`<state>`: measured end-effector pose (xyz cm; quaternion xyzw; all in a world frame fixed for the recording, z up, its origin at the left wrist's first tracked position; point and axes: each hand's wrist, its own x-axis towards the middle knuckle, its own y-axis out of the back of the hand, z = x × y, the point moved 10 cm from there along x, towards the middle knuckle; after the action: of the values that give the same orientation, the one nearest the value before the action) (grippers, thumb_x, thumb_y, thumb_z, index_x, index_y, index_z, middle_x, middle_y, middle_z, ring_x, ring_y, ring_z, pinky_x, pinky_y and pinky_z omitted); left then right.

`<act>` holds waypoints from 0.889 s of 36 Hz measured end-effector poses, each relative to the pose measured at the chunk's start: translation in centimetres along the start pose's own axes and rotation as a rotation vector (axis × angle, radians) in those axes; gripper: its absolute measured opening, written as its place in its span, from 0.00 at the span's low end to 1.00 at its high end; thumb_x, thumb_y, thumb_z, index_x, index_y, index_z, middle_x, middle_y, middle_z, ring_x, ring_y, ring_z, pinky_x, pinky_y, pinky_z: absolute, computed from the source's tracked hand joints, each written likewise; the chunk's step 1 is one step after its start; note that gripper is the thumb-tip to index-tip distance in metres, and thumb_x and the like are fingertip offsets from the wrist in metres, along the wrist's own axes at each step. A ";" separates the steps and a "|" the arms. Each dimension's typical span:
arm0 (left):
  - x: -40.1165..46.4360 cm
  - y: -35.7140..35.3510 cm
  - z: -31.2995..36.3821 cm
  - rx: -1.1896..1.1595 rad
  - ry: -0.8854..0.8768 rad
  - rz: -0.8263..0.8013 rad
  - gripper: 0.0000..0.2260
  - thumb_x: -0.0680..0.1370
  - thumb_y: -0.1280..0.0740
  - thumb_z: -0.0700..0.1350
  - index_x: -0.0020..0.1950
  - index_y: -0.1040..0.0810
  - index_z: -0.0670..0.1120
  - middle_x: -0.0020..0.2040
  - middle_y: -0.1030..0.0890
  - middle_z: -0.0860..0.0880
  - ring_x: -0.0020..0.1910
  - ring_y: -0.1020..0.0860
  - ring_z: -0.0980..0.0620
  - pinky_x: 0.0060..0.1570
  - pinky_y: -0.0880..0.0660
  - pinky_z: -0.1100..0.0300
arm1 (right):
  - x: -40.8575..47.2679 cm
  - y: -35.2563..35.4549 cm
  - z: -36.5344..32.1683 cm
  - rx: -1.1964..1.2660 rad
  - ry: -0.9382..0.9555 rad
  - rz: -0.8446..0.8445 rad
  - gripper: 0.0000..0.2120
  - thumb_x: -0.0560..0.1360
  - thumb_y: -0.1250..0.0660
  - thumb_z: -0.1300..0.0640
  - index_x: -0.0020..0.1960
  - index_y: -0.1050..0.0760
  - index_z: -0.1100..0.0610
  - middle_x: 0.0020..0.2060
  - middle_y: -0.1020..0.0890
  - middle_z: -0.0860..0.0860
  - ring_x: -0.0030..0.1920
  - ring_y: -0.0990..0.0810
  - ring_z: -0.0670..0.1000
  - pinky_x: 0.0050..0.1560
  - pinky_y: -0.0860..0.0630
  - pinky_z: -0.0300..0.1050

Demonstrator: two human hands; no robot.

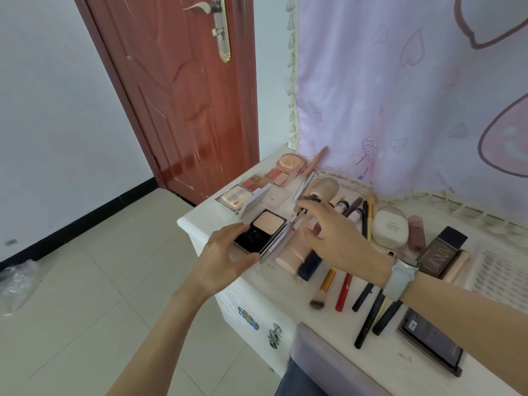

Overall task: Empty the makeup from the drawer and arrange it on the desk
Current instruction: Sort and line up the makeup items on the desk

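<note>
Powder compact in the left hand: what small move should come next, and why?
Probably set the open powder compact down flat near the palettes. The left hand holds it over the desk edge, while the right hand pinches a thin brush above it. Most other makeup already lies in rows.

Both forearms reached forward; left hand (pixel 225 250) curled, thumb and fingers gripping. Right hand (pixel 334 232), strap on wrist, palm down, fingers pinching at the tips.
</note>
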<state>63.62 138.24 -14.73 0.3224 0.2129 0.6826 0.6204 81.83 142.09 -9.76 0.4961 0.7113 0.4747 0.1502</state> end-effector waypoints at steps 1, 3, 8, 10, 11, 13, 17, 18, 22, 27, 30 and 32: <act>-0.1 -0.2 0.1 0.033 -0.014 0.004 0.27 0.72 0.27 0.51 0.69 0.30 0.50 0.66 0.30 0.56 0.66 0.35 0.56 0.65 0.40 0.63 | -0.1 -0.2 -0.4 -0.082 0.065 -0.005 0.21 0.78 0.40 0.57 0.70 0.38 0.50 0.55 0.27 0.50 0.40 0.24 0.48 0.41 0.23 0.45; 0.0 -0.5 0.3 0.103 -0.039 0.036 0.28 0.70 0.26 0.52 0.68 0.29 0.49 0.65 0.28 0.55 0.66 0.34 0.54 0.65 0.39 0.59 | -0.1 -0.5 -0.7 -0.151 0.124 0.002 0.20 0.78 0.41 0.55 0.69 0.35 0.52 0.57 0.27 0.51 0.43 0.26 0.47 0.40 0.26 0.42; 0.4 -0.6 0.2 0.142 -0.076 0.131 0.26 0.68 0.24 0.51 0.64 0.24 0.47 0.63 0.24 0.53 0.64 0.30 0.51 0.65 0.34 0.49 | 0.2 -0.8 -0.5 -0.146 0.119 0.051 0.19 0.78 0.40 0.53 0.68 0.33 0.55 0.58 0.26 0.50 0.49 0.27 0.45 0.43 0.30 0.38; 0.5 -0.5 0.0 0.134 -0.085 0.158 0.25 0.67 0.24 0.51 0.63 0.23 0.47 0.63 0.24 0.53 0.63 0.29 0.51 0.64 0.33 0.48 | 0.4 -0.9 -0.5 -0.152 0.126 0.065 0.19 0.78 0.40 0.53 0.68 0.33 0.56 0.58 0.26 0.51 0.49 0.29 0.44 0.43 0.32 0.37; 0.5 -0.4 -0.1 0.133 -0.092 0.170 0.25 0.67 0.23 0.50 0.62 0.23 0.47 0.62 0.23 0.52 0.63 0.28 0.51 0.63 0.32 0.48 | 0.4 -0.9 -0.5 -0.155 0.129 0.070 0.19 0.78 0.39 0.52 0.68 0.33 0.56 0.58 0.26 0.50 0.49 0.28 0.45 0.43 0.32 0.36; 0.6 -0.2 -0.3 0.136 -0.111 0.190 0.24 0.67 0.23 0.50 0.61 0.22 0.46 0.61 0.23 0.52 0.62 0.27 0.50 0.62 0.31 0.49 | 0.4 -1.0 -0.4 -0.154 0.131 0.072 0.19 0.78 0.39 0.53 0.68 0.33 0.56 0.58 0.26 0.50 0.52 0.26 0.47 0.45 0.31 0.36; 0.8 0.1 -0.9 0.148 -0.132 0.209 0.22 0.68 0.24 0.48 0.61 0.22 0.45 0.60 0.22 0.51 0.60 0.26 0.50 0.61 0.33 0.59 | 0.3 -1.3 -0.4 -0.138 0.143 0.047 0.20 0.78 0.40 0.55 0.69 0.34 0.56 0.59 0.26 0.50 0.50 0.26 0.47 0.44 0.30 0.36; 0.7 0.1 -1.0 0.151 -0.132 0.213 0.22 0.69 0.24 0.48 0.61 0.22 0.45 0.60 0.22 0.50 0.60 0.26 0.50 0.61 0.33 0.60 | 0.3 -1.3 -0.4 -0.129 0.142 0.041 0.20 0.78 0.41 0.55 0.69 0.34 0.56 0.59 0.27 0.50 0.49 0.26 0.47 0.44 0.30 0.36; 0.5 0.0 -1.0 0.161 -0.144 0.234 0.22 0.69 0.24 0.48 0.61 0.22 0.45 0.60 0.23 0.51 0.60 0.26 0.49 0.61 0.32 0.55 | 0.2 -0.9 0.2 -0.094 0.132 0.044 0.21 0.78 0.42 0.56 0.71 0.36 0.54 0.55 0.26 0.48 0.42 0.29 0.43 0.39 0.32 0.37; -0.5 0.0 -1.3 0.254 -0.080 0.298 0.30 0.70 0.36 0.60 0.67 0.28 0.46 0.65 0.27 0.51 0.66 0.32 0.50 0.66 0.42 0.53 | 0.8 0.7 2.0 -0.146 0.128 0.115 0.16 0.77 0.41 0.62 0.65 0.28 0.56 0.54 0.23 0.52 0.47 0.26 0.49 0.44 0.28 0.42; -0.7 -0.8 -2.7 0.287 0.050 0.239 0.39 0.70 0.45 0.67 0.74 0.40 0.44 0.74 0.38 0.49 0.74 0.44 0.50 0.72 0.53 0.50 | 2.7 1.1 2.7 -0.259 0.163 0.096 0.15 0.75 0.40 0.66 0.59 0.25 0.60 0.54 0.22 0.56 0.51 0.24 0.57 0.47 0.25 0.53; -0.8 -1.3 -3.6 0.297 0.114 0.187 0.42 0.69 0.49 0.69 0.76 0.46 0.44 0.77 0.45 0.50 0.76 0.52 0.53 0.74 0.57 0.49 | 4.3 0.9 3.6 -0.365 0.156 0.062 0.15 0.74 0.40 0.65 0.59 0.25 0.59 0.57 0.24 0.55 0.58 0.28 0.57 0.53 0.29 0.56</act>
<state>62.05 138.06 -18.26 0.3895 0.3154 0.7156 0.4866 82.77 147.69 -9.68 0.4440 0.6071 0.6374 0.1673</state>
